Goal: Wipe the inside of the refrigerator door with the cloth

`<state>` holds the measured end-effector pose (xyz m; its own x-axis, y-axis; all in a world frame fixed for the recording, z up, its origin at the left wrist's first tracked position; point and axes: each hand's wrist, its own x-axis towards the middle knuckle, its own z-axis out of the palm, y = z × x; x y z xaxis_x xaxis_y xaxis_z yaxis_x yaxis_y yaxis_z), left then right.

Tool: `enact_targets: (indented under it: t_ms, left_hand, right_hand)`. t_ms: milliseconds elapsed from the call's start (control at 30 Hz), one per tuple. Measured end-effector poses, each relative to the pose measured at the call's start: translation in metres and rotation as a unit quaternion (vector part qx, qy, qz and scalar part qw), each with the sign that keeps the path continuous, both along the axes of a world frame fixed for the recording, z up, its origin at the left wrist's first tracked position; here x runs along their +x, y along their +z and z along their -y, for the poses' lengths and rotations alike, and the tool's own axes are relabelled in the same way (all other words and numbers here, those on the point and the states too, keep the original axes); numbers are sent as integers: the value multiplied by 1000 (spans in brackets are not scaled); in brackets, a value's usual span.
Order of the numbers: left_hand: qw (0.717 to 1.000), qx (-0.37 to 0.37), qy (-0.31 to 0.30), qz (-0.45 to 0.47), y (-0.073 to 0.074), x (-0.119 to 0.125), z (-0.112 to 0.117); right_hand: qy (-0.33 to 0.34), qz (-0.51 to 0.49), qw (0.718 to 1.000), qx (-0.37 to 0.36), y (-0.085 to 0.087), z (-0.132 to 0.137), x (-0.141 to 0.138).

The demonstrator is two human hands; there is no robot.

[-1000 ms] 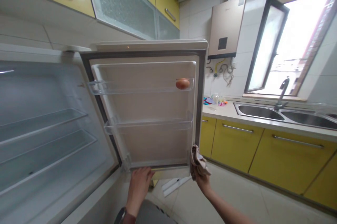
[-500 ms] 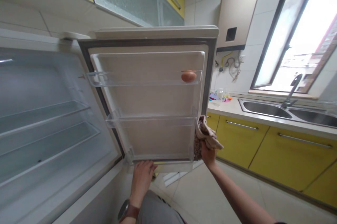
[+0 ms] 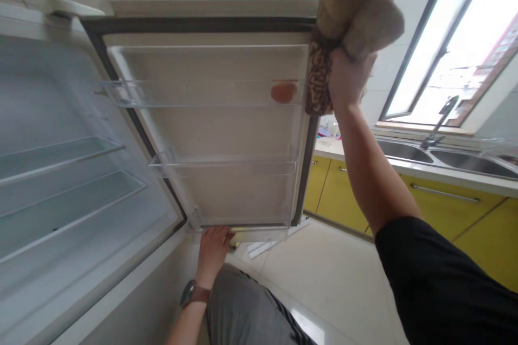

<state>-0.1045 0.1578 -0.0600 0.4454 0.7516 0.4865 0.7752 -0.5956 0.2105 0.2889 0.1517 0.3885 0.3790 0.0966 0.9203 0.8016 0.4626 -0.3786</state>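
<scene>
The refrigerator door [image 3: 218, 194] stands wide open in front of me, its inner side with clear shelves facing me. My right hand [image 3: 350, 78] is closed around a bunched brown-and-cream patterned cloth [image 3: 364, 15], held against the door's upper right edge. Part of the cloth hangs down along the dark door seal [image 3: 194, 25]. At the door's lower edge, my left hand [image 3: 213, 248] has its fingers curled over the clear bottom shelf [image 3: 259, 232]. A brown egg [image 3: 284, 92] sits at the right end of the top door shelf [image 3: 194, 95].
The refrigerator's inside [image 3: 40, 96] opens at the left, with glass shelves [image 3: 73, 194]. Yellow cabinets [image 3: 348, 194], a double sink [image 3: 465, 161] and a faucet [image 3: 443, 121] lie to the right under an open window [image 3: 429, 48]. White strips [image 3: 263, 248] lie on the tiled floor [image 3: 319, 269].
My right hand has moved the cloth up the door's right edge, from near the middle shelf to the top corner. My left hand stays at the bottom shelf. The view has shifted slightly.
</scene>
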Motion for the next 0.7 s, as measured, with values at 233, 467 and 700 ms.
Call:
enact_targets:
  t_ms: [233,467,700]
  left_hand:
    - [1000,-7,6,-14,3,3,1]
    - [999,-27,13,-25,9,7,3]
    - [999,-37,16,-20,14,9,5]
  right_hand:
    - [-48,-58,997,23,2,8,-24]
    - [20,-45,995,83,-83,-7,-2]
    - [49,-154,987,23,-210,-2,-9]
